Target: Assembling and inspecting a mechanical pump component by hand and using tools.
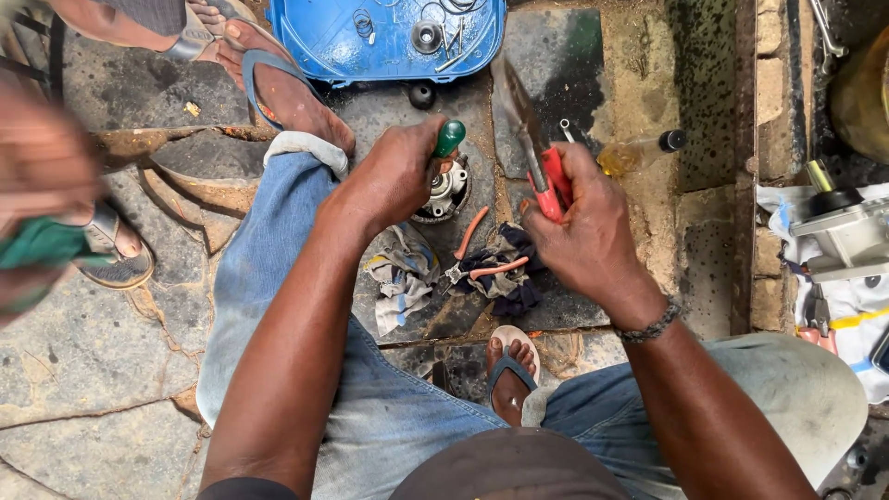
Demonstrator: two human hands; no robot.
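My left hand point(394, 176) is shut on a green-handled screwdriver point(449, 138), held upright over a round metal machine part point(448, 193) on the stone floor. My right hand point(579, 227) grips a tool with red handles point(554, 181) and long dark metal blades point(520, 106) pointing up and left, just right of the metal part. A pair of orange-handled pliers point(482, 259) lies on dark rags point(505, 278) below both hands.
A blue plastic lid point(333, 42) holding small metal parts sits at the top. Another person's sandalled feet point(287, 93) stand at the upper left. A grey-white rag point(403, 282), a small bottle point(639, 150), and a metal assembly on cloth point(847, 236) lie around.
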